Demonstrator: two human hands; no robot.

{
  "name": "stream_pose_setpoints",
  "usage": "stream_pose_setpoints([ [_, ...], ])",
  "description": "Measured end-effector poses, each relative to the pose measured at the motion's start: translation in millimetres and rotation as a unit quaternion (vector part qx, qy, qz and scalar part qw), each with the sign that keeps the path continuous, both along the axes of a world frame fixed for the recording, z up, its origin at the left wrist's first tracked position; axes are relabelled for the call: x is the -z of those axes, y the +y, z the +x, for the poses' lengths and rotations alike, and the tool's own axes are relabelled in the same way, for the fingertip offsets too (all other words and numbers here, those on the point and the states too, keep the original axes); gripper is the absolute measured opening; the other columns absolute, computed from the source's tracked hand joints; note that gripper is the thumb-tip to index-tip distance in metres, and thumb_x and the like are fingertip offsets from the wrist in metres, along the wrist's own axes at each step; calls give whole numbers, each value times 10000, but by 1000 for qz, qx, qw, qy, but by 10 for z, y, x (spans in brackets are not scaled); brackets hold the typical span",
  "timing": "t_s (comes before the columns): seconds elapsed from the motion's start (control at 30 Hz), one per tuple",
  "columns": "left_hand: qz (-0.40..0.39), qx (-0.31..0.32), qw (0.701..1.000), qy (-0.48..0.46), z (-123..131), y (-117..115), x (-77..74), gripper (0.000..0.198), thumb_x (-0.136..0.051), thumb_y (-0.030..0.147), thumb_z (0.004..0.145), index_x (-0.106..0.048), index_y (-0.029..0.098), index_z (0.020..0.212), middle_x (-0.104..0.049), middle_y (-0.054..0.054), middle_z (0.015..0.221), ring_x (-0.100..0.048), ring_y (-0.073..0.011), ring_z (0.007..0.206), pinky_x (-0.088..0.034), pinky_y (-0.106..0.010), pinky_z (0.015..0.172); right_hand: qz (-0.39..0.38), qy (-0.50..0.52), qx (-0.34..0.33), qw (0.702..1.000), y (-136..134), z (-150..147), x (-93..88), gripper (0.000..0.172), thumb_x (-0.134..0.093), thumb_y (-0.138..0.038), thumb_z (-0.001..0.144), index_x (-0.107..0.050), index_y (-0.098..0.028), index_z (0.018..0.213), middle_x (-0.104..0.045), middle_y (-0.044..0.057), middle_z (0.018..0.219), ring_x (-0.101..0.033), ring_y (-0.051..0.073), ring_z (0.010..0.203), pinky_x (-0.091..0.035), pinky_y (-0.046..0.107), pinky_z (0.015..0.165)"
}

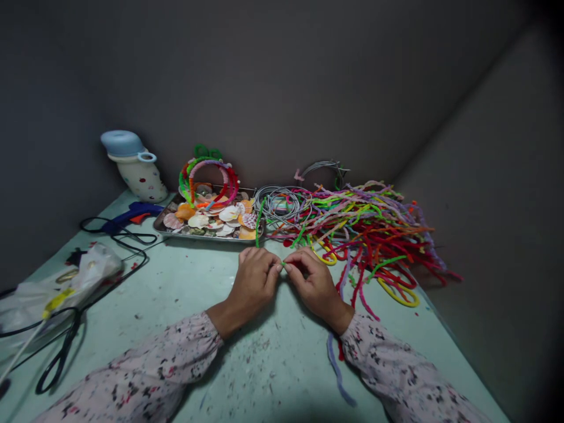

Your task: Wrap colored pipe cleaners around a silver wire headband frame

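My left hand (253,282) and my right hand (315,282) meet at the fingertips above the pale green table (264,364). Both pinch a short green pipe cleaner (284,265), most of it hidden by my fingers. Just beyond my hands lies a tangled heap of multicoloured pipe cleaners (365,235), and its nearest strands almost reach my right hand. A loose lilac pipe cleaner (337,370) trails on the table below my right wrist. Behind my left hand stands a metal tray (198,237) of scallop shells.
Rings wrapped in pipe cleaner (209,182) lean at the tray's back, beside coils of grey wire (279,205). On the left are a blue glue gun (132,216) with its cord, a white spotted container (136,173), a plastic bag (74,282), and black-handled scissors (59,352). Grey walls enclose the table.
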State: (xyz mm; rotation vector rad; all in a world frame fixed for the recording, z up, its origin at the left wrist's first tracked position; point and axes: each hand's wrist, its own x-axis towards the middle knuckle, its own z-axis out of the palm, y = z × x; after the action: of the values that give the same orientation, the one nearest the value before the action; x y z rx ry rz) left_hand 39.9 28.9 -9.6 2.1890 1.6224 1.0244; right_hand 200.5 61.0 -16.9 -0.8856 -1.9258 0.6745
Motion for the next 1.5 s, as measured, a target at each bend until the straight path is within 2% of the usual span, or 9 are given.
stream_pose_setpoints([
  [0.3, 0, 0, 1000, -9, 6, 8, 11, 197, -423, 260, 941, -558, 186, 817, -582, -18, 805, -495, -190, 823, -348, -385, 850, 6, 4, -12, 1000, 11, -5, -7, 109, -549, -173, 888, -643, -205, 935, -597, 39, 879, -565, 171, 850, -454, 315, 777],
  [0.73, -2, 4, 1000, -18, -4, 1, -11, 209, -431, 251, 942, -571, 185, 802, -586, -12, 797, -504, -183, 824, -345, -379, 850, 8, 1, -18, 1000, -13, 0, -29, 94, -541, -171, 891, -630, -201, 897, -587, 36, 862, -556, 170, 832, -445, 311, 754],
  [0.97, -4, 0, 1000, -22, 0, 4, 3, 189, -437, 267, 941, -591, 197, 855, -597, -20, 833, -511, -197, 863, -347, -384, 862, 4, 3, -9, 1000, -2, 12, -12, 97, -524, -164, 896, -613, -202, 907, -575, 37, 876, -552, 173, 848, -446, 320, 771],
  [1.27, 0, 6, 1000, -6, 11, -11, -5, 190, -423, 256, 932, -551, 192, 807, -583, -22, 800, -512, -200, 837, -362, -393, 865, 19, 0, -18, 1000, -20, 5, -19, 100, -515, -168, 900, -606, -204, 915, -574, 36, 880, -547, 173, 855, -443, 320, 781],
  [1.37, 25, -19, 999, -22, 21, -32, -26, 103, -482, 258, 901, -564, 196, 900, -605, -42, 899, -517, -219, 917, -374, -397, 872, 3, 8, -5, 1000, -14, 10, -14, 96, -513, -183, 903, -605, -206, 917, -568, 37, 887, -548, 176, 862, -444, 321, 778],
  [1.43, 65, -47, 996, -45, 21, -51, -46, 146, -544, 257, 865, -549, 195, 997, -605, -62, 991, -510, -233, 982, -382, -402, 883, -20, 23, 15, 999, -7, 14, 2, 97, -509, -208, 908, -604, -210, 928, -561, 39, 900, -552, 180, 858, -453, 318, 756],
  [1.5, 102, -69, 990, -63, 16, -74, -66, 171, -568, 252, 851, -529, 201, 1010, -598, -65, 998, -511, -236, 984, -394, -401, 878, -44, 44, 35, 997, 2, 17, 26, 106, -502, -236, 916, -602, -214, 944, -557, 41, 905, -558, 178, 831, -462, 311, 717],
])
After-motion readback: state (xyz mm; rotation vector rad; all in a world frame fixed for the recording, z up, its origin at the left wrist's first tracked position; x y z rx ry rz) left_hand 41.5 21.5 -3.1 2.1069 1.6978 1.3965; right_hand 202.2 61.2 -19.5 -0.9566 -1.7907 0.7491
